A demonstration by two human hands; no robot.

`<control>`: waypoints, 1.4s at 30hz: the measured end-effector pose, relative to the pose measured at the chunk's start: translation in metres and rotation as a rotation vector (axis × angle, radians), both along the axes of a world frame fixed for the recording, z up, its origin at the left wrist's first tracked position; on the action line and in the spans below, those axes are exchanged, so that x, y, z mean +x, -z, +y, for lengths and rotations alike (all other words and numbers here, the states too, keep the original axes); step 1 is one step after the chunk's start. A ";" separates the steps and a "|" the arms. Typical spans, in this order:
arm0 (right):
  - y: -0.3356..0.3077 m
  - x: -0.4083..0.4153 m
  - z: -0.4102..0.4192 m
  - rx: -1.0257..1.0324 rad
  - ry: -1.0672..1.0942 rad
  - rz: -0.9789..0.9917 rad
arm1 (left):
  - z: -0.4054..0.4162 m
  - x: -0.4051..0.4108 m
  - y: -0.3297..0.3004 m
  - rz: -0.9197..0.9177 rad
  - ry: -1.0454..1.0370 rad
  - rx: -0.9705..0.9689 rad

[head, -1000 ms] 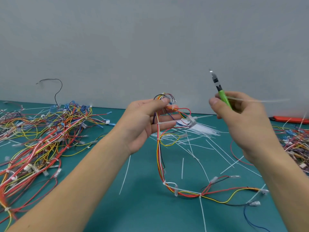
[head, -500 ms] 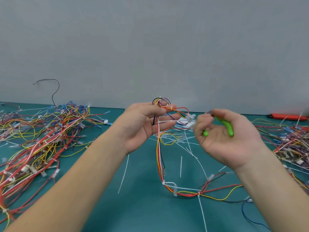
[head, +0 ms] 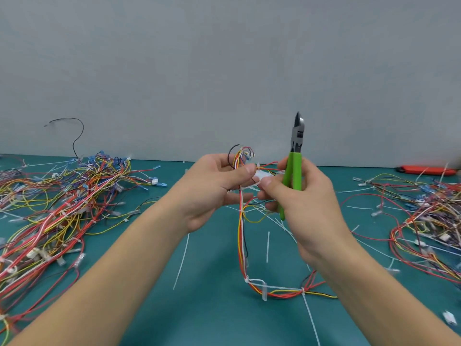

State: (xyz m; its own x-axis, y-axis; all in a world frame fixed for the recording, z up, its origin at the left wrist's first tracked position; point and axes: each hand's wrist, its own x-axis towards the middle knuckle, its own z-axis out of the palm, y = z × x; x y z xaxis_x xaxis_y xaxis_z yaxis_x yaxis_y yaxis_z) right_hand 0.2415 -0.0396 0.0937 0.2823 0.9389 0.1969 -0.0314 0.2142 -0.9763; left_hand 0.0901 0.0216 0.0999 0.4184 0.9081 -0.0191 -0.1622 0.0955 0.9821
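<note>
Two hands on one wire harness (head: 241, 228), raised over bench (head: 212, 308) middle, tail looping toward near edge; your left hand (head: 212, 191) pinches bundle top; your right hand (head: 303, 206) curls round green side cutters (head: 294, 171), fingertips pinching white plastic piece (head: 260, 174); harness likely light, floppy, snag-prone; grip at ties.

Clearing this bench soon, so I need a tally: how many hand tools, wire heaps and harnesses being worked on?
Hand tools: 2, green-handled cutters and red-handled tool.
Wire heaps: 2, left heap and right heap.
Harness being worked on: 1, held harness.
Total: 5.
</note>
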 end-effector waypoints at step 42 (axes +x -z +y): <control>0.001 0.024 0.008 -0.220 -0.312 -0.281 | 0.003 0.002 0.005 -0.153 -0.328 0.114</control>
State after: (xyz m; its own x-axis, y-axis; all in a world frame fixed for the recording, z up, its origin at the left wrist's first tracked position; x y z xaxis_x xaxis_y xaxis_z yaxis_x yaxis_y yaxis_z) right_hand 0.2655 -0.0314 0.0924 -0.0559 0.9984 0.0117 0.2106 0.0232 -0.9773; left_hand 0.0916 0.0245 0.0947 0.0954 0.9869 0.1299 -0.3121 -0.0942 0.9454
